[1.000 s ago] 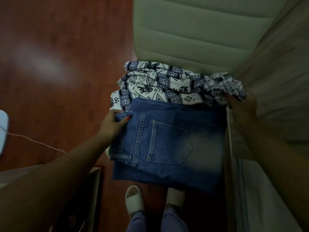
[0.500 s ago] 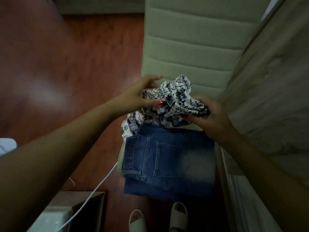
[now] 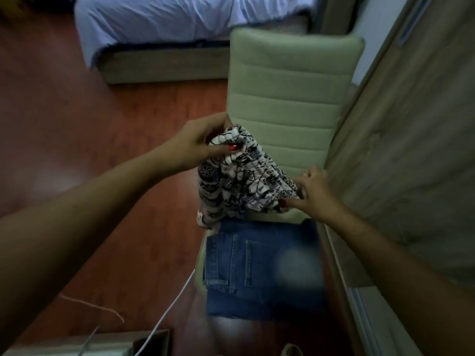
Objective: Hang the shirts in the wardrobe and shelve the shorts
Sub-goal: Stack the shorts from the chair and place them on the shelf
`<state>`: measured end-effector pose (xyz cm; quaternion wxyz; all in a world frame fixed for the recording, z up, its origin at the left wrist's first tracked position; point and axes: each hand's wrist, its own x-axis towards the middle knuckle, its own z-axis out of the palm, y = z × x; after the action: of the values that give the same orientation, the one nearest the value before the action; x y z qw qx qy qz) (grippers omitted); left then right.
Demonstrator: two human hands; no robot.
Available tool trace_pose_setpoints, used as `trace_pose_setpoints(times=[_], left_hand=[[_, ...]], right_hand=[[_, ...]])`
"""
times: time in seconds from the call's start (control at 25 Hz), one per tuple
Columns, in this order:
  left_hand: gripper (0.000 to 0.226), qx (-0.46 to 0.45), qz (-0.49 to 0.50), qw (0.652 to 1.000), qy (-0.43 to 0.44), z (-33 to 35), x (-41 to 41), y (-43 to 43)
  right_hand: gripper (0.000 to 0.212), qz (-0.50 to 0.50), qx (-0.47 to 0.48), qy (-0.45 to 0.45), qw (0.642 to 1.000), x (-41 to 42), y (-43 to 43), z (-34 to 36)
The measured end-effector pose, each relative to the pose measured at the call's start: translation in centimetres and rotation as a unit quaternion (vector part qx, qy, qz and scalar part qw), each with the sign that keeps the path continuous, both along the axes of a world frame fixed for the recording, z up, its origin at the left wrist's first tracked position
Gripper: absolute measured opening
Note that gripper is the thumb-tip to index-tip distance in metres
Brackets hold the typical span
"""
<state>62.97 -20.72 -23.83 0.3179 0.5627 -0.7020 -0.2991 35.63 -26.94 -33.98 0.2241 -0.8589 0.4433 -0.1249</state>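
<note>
Both hands, our left hand and right hand, are pinching the bunched black-and-white patterned shorts by their gathered waistband, lifting them above the folded denim shorts lying on the chair.

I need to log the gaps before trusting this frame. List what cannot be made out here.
- Patterned garment, head view: bunched between the left hand and right hand, so shirt or shorts cannot be told.
- Denim shorts: near edge blurred; anything beneath them hidden.
- Chair: seat covered by the clothes.
- Wardrobe: only its outer panel shows; inside is out of view.
- White cable: cut off at the bottom edge.
</note>
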Motion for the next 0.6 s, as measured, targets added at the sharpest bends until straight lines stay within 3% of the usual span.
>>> trace_pose_setpoints(times=[0.16, 0.28, 0.4, 0.6], left_hand=[[0.030, -0.076, 0.093, 0.991, 0.053, 8.4, 3.2, 0.5], [0.036, -0.132, 0.151, 0.975, 0.091, 13.8, 4.7, 0.7], [0.040, -0.148, 0.184, 0.966, 0.102, 17.3, 5.7, 1.1], [0.015, -0.102, 0.157, 0.973, 0.131, 20.4, 5.4, 2.8]], right_hand=[[0.017, -0.038, -0.054, -0.078, 0.995, 0.2, -0.5, 10.5], [0.026, -0.007, -0.090, -0.090, 0.992, 0.5, -0.8, 19.0], [0.053, 0.032, -0.149, -0.080, 0.985, -0.2, -0.8, 26.1], [0.047, 0.013, -0.160, -0.123, 0.979, -2.6, -0.6, 33.1]])
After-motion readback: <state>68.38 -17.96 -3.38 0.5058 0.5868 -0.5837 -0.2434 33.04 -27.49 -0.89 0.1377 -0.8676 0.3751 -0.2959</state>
